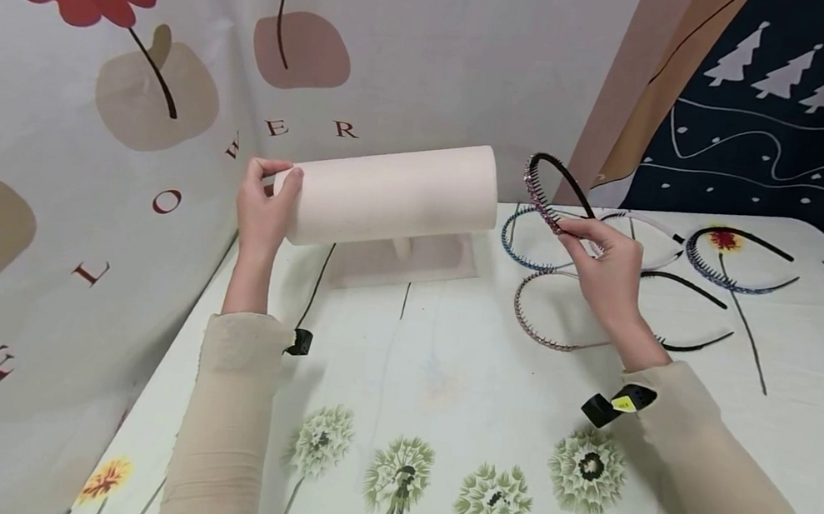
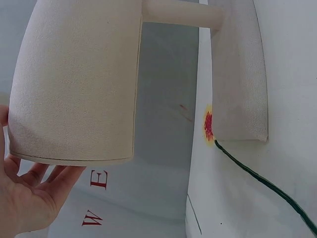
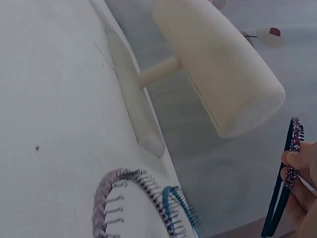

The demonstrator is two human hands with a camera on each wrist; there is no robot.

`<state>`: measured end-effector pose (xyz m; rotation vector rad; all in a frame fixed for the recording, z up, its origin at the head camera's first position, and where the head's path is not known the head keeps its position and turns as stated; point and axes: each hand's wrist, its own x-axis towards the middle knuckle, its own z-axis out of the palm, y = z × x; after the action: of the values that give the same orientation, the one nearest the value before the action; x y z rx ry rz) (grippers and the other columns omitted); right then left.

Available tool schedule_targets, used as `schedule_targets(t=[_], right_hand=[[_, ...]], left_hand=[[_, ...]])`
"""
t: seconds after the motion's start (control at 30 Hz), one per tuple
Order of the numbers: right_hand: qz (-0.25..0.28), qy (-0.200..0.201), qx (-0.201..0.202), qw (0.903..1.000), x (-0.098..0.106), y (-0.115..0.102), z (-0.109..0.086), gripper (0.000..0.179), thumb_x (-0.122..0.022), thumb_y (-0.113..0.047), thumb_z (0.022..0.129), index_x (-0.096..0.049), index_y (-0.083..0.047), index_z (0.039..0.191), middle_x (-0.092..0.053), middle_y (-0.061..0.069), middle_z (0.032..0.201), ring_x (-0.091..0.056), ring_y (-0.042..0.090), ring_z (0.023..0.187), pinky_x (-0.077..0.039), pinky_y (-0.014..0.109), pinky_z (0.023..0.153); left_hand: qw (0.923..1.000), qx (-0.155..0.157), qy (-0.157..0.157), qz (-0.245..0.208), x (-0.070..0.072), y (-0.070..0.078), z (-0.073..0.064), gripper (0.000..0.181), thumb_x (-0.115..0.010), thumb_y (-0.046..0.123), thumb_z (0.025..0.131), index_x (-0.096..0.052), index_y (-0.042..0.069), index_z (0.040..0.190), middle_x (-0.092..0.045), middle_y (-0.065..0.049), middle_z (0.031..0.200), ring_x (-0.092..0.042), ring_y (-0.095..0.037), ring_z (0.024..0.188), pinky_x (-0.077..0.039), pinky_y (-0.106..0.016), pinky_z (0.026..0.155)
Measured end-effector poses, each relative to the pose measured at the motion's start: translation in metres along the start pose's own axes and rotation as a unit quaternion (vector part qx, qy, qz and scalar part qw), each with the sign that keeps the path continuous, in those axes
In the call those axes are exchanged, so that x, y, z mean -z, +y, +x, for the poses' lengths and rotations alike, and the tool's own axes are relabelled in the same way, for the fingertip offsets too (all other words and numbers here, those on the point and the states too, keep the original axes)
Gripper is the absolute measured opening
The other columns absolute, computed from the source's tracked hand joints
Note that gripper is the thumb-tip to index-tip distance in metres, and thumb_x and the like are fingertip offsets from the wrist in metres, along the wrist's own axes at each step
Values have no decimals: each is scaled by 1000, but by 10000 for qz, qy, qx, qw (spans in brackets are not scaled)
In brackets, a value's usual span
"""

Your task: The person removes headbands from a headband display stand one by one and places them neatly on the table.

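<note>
A cream cylindrical headband stand (image 1: 396, 192) lies sideways on a short post above a flat base (image 1: 442, 260). My left hand (image 1: 265, 200) grips the cylinder's left end, thumb on the near side; in the left wrist view the fingers (image 2: 62, 181) reach under its end rim. My right hand (image 1: 607, 269) pinches a dark headband (image 1: 535, 190) with pink-purple sparkle and small teeth, raised to the right of the cylinder. In the right wrist view this headband (image 3: 290, 173) stands apart from the cylinder's free end.
Below and around my right hand lie a pink toothed headband (image 1: 543, 334), a blue one (image 1: 514, 251), a white one (image 1: 649, 223) and a blue-black one (image 1: 712, 272). A flower-print cloth (image 1: 443, 394) covers the table. Printed curtains hang behind and at left.
</note>
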<state>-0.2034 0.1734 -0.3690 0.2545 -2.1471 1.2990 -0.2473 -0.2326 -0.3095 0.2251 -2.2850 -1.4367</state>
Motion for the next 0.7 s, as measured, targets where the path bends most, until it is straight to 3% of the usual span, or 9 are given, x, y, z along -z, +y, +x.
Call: schedule_targets(t=[0.37,0.5,0.6,0.7], right_hand=[[-431,-15,-367,9984,27,14,-9,13,-70,-5,91,-76,1,101,-75,21,100,-53,-25,88,-42,8,81],[-558,32,-303,9980,38,17,-14,12,-72,-6,90,-77,-1,100,-76,19,100,-53,-26,88,-41,5,74],[-650,89,-153,9977,47,20,-17,11,-73,-4,89,-78,-1,99,-77,-15,94,-52,-27,87,-40,3,69],[-694,126,-76,9975,56,24,-20,12,-73,-2,88,-78,0,99,-59,-47,89,-51,-29,86,-39,3,70]], left_hand=[[10000,-37,34,-1,0,-2,0,34,-58,41,97,-57,16,120,-55,-1,131,-58,-17,110,-52,-53,99],[10000,-8,20,23,-1,-1,-1,36,-58,42,97,-56,16,122,-55,-1,132,-57,-17,111,-51,-52,100],[10000,-16,13,24,-1,-1,0,36,-58,42,97,-56,15,122,-55,-1,133,-57,-16,110,-51,-52,99],[10000,-42,10,17,-1,-2,1,36,-58,41,97,-56,15,122,-55,-1,133,-57,-16,109,-52,-52,98]])
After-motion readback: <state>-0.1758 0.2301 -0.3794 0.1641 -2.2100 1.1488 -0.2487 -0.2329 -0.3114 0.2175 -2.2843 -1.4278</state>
